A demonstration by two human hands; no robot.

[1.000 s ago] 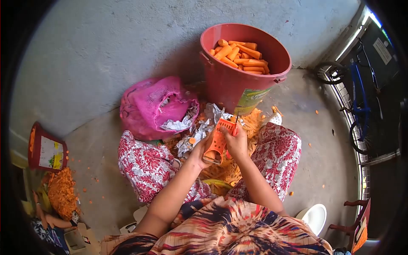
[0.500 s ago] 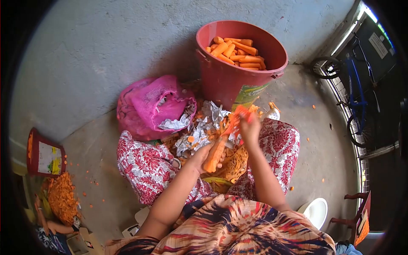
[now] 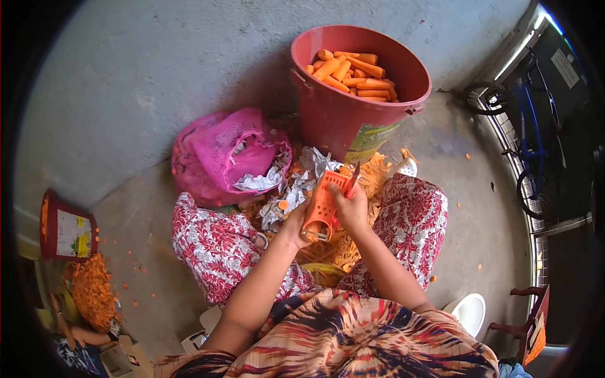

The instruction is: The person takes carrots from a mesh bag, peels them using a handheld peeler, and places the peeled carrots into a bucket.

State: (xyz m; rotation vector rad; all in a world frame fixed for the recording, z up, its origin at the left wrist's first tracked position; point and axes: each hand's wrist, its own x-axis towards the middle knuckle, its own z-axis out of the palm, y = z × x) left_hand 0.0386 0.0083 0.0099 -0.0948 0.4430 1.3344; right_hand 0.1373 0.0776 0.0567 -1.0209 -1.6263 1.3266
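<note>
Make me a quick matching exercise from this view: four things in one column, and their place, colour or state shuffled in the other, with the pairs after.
Things:
1. orange peeler
2. heap of carrots
3. mesh bag
4. bicycle

Descriptions:
A. pink, left of the big red bucket in the picture
B. blue, near the picture's right edge
C. held in the right hand
D. inside the big red bucket

Pairs: 1-C, 2-D, 3-A, 4-B
</note>
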